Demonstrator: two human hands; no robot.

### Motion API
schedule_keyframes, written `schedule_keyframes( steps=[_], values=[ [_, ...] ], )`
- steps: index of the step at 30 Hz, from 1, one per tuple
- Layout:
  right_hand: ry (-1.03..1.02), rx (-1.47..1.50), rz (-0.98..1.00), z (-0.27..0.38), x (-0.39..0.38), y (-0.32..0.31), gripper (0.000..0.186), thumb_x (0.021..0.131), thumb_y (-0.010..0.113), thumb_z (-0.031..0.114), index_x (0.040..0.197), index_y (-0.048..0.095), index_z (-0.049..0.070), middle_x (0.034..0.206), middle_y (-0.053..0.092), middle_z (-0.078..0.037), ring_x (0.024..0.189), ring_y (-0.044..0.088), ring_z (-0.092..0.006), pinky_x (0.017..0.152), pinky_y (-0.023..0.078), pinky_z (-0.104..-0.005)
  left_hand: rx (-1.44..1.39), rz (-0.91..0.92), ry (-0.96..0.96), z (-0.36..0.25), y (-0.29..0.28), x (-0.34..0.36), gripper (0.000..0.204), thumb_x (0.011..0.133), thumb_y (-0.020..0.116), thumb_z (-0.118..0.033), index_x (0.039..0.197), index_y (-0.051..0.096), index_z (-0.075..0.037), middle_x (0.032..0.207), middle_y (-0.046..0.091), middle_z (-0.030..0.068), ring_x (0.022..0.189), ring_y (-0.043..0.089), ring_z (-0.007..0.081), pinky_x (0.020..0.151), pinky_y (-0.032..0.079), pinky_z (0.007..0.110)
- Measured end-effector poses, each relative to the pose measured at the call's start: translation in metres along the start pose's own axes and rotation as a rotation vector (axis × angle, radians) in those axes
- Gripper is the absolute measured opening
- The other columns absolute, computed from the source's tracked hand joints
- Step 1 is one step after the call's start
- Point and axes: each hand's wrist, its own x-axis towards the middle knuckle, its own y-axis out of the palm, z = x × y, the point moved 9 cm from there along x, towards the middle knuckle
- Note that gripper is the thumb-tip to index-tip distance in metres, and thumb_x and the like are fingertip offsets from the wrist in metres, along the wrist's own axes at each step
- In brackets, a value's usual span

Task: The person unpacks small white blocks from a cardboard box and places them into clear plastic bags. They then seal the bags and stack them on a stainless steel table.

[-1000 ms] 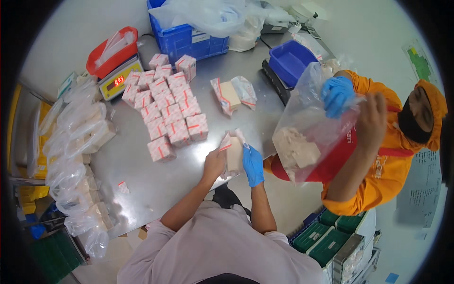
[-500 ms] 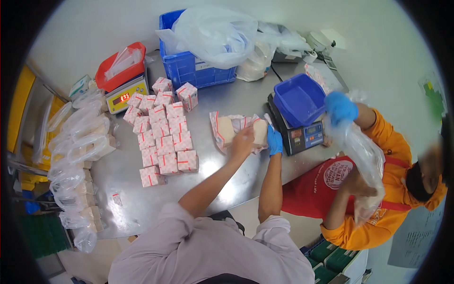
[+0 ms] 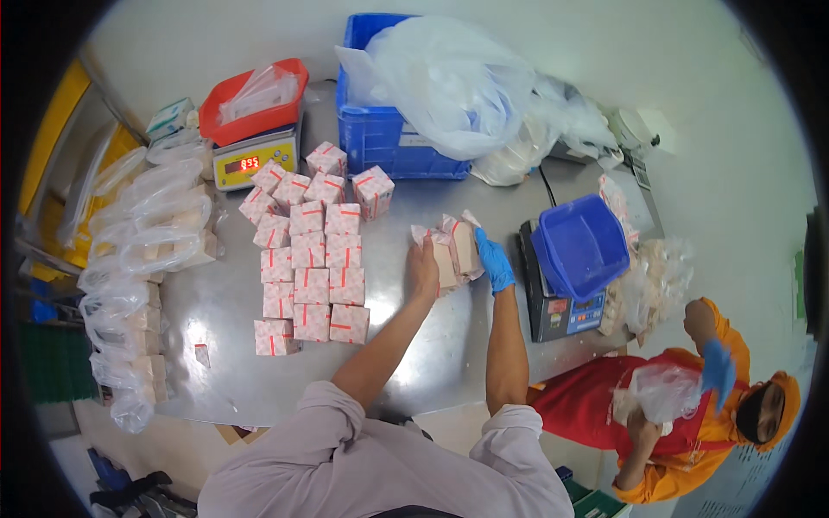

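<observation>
My bare left hand (image 3: 423, 269) grips the left side of a cream-coloured block (image 3: 446, 264) partly covered in pink-and-white patterned paper. My right hand (image 3: 495, 262), in a blue glove, holds the right side of a second block (image 3: 465, 249) that stands against the first. Loose paper edges (image 3: 469, 218) stick up at their far ends. To the left, several small wrapped packs (image 3: 309, 250) with red stripes stand in rows on the metal table (image 3: 393, 363).
Bagged blocks (image 3: 155, 233) line the left edge. A yellow scale (image 3: 250, 164) carries a red tray (image 3: 226, 121). Behind stands a blue crate (image 3: 380, 142) with plastic bags. Right of my hands, a blue tray (image 3: 583, 246) sits on a dark scale (image 3: 548, 315). A co-worker (image 3: 725, 414) handles a clear bag (image 3: 663, 390).
The two blocks, lying apart on their paper before, are now upright and together between my hands. My view has shifted. The co-worker has lowered the bag.
</observation>
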Motion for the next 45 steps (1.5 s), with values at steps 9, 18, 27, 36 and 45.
schedule_keyframes(
  steps=[9,18,27,36,45],
  values=[
    [0.134,0.207,-0.053,0.005,0.092,-0.019,0.075,0.09,0.047,0.066,0.103,0.067,-0.005,0.096,0.065,-0.014,0.094,0.06,-0.0207,0.085,0.048,-0.033,0.636,0.001,0.253,-0.114,0.007,0.075,0.044,0.088,0.059,-0.03,0.128,0.059,-0.01,0.137,0.05,0.0187,0.129,0.043,0.0351,0.108,0.031,0.043],
    [-0.183,0.739,-0.459,-0.012,-0.115,0.036,0.034,0.1,0.05,0.026,0.094,0.065,-0.003,0.086,0.063,-0.005,0.08,0.057,-0.0136,0.074,0.048,-0.0297,1.23,-0.393,0.563,-0.176,-0.059,0.086,0.041,0.086,0.056,-0.016,0.126,0.056,-0.01,0.123,0.052,0.0151,0.115,0.05,0.033,0.099,0.037,0.047],
    [-0.173,0.498,0.221,0.031,-0.282,0.208,0.018,0.092,0.057,0.013,0.087,0.067,0.0,0.078,0.061,0.0,0.074,0.054,-0.0106,0.069,0.045,-0.0261,1.476,-0.358,0.724,-0.154,-0.049,0.023,0.022,0.076,0.062,-0.015,0.093,0.067,-0.003,0.099,0.059,0.0116,0.096,0.054,0.0252,0.084,0.039,0.039],
    [-0.36,0.477,-0.31,-0.04,-0.293,0.175,0.029,0.09,0.064,0.016,0.114,0.062,0.0,0.087,0.067,-0.006,0.076,0.059,-0.0112,0.068,0.049,-0.0277,0.827,0.368,0.954,-0.092,-0.125,-0.227,0.024,0.078,0.065,-0.025,0.092,0.07,-0.006,0.09,0.066,0.0104,0.089,0.061,0.0265,0.076,0.045,0.043],
    [-0.141,0.715,-0.308,-0.091,-0.284,0.167,0.066,0.096,0.052,0.043,0.144,0.036,0.001,0.14,0.047,-0.015,0.121,0.051,-0.0299,0.092,0.048,-0.0463,0.986,-0.657,0.82,-0.093,-0.621,-0.201,0.016,0.084,0.063,-0.007,0.098,0.07,-0.01,0.103,0.066,0.0086,0.094,0.062,0.0282,0.086,0.048,0.039]
  ],
)
